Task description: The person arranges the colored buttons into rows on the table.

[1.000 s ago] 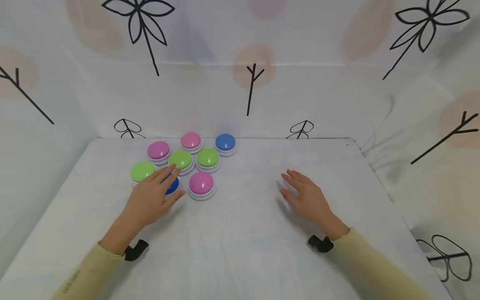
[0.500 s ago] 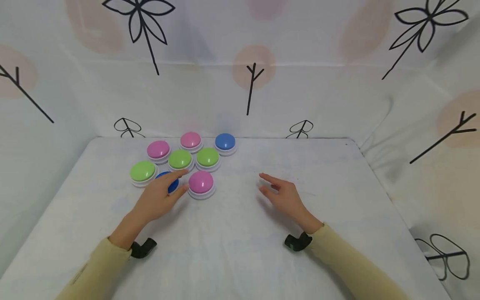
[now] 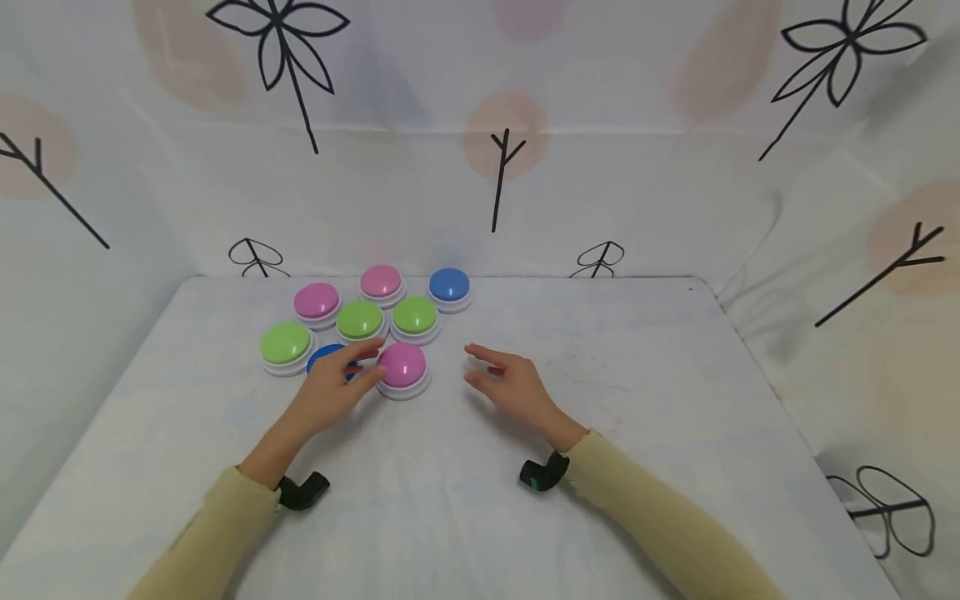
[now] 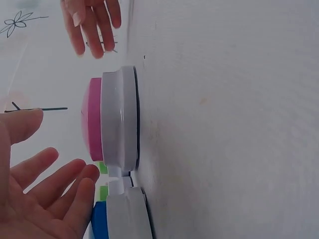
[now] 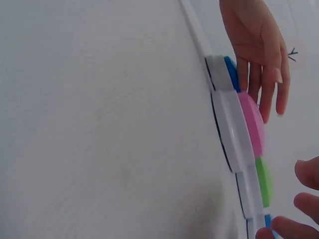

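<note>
A pink push button (image 3: 405,364) with a round white base stands at the front of a cluster of such buttons. My left hand (image 3: 330,390) hovers at its left side, fingers loosely bent and holding nothing; its thumb overlaps the dome's edge in the head view. Partly hidden beneath that hand is a dark blue button (image 3: 321,357). In the left wrist view, a gap shows between the left fingers and the pink button (image 4: 93,119). To the right of the pink button, my right hand (image 3: 517,387) is held over the table, fingers extended leftward, with nothing in it.
Behind the front pair are three green buttons, (image 3: 285,342) the leftmost of them, along with two more pink buttons (image 3: 381,282) and a lighter blue button (image 3: 450,285). They stand on a white-covered table (image 3: 600,517), enclosed by patterned cloth walls (image 3: 420,192).
My right hand has moved left across the table towards the front pink button. My left hand has shifted slightly right, from over the dark blue button to the pink one's side. The buttons stay put.
</note>
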`<state>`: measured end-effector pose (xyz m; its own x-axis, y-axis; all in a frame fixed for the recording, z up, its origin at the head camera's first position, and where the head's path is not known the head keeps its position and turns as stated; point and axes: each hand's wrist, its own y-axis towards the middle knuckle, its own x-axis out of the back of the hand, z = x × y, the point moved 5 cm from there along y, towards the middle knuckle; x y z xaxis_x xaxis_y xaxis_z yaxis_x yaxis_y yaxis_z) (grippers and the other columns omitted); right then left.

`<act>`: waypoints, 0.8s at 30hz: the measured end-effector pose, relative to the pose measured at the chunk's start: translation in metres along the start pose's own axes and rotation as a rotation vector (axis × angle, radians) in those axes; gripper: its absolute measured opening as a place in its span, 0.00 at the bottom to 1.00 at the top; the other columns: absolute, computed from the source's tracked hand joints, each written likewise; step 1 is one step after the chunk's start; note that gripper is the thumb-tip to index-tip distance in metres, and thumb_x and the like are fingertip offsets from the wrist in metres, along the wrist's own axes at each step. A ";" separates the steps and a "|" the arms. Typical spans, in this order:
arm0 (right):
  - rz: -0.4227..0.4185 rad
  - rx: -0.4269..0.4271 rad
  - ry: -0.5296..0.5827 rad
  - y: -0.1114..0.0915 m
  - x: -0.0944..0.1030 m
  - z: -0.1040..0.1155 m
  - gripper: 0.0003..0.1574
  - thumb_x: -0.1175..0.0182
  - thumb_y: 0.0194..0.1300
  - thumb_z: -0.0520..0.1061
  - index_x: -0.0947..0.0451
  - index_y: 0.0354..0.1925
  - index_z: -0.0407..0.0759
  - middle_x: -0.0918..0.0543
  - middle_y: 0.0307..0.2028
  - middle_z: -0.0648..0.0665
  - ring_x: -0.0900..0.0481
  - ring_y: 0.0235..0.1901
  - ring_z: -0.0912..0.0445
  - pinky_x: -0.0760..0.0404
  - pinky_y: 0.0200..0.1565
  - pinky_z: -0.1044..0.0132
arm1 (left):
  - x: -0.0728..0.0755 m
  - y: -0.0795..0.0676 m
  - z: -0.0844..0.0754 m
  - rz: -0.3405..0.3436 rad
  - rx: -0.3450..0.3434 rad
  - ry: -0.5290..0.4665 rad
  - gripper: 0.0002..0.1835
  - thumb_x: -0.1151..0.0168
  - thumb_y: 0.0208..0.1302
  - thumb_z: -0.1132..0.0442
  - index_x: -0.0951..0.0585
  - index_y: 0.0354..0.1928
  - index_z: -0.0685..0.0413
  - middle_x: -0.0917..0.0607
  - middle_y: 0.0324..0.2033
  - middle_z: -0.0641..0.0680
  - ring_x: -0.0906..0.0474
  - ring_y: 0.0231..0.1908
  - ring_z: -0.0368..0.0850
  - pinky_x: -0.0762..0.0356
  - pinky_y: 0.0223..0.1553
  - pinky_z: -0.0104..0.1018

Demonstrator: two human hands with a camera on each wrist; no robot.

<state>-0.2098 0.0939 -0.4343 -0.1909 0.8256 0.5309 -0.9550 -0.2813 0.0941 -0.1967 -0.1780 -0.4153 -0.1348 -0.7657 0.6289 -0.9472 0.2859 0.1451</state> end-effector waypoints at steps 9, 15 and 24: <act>0.078 0.001 0.083 0.014 -0.029 0.008 0.32 0.31 0.64 0.45 0.24 0.65 0.47 0.23 0.64 0.50 0.29 0.66 0.55 0.25 0.61 0.61 | -0.010 0.007 0.001 0.060 0.045 0.018 0.31 0.32 0.66 0.58 0.28 0.69 0.54 0.25 0.65 0.58 0.27 0.63 0.55 0.24 0.59 0.49; 0.108 0.037 0.078 0.019 -0.043 0.012 0.31 0.31 0.64 0.46 0.23 0.64 0.46 0.23 0.64 0.47 0.28 0.65 0.53 0.24 0.60 0.61 | -0.011 0.009 0.004 0.071 0.076 0.062 0.32 0.30 0.63 0.57 0.27 0.68 0.54 0.24 0.65 0.58 0.24 0.60 0.59 0.24 0.58 0.51; 0.120 0.078 0.090 0.023 -0.057 0.017 0.31 0.30 0.63 0.44 0.22 0.63 0.45 0.24 0.64 0.47 0.27 0.64 0.53 0.25 0.60 0.65 | -0.011 0.011 0.005 0.088 0.089 0.100 0.31 0.28 0.61 0.61 0.24 0.66 0.50 0.22 0.63 0.58 0.23 0.58 0.60 0.23 0.57 0.53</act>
<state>-0.2171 0.0318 -0.4483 -0.3252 0.8237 0.4646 -0.9044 -0.4143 0.1015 -0.2070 -0.1693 -0.4244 -0.1925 -0.6774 0.7099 -0.9558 0.2933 0.0207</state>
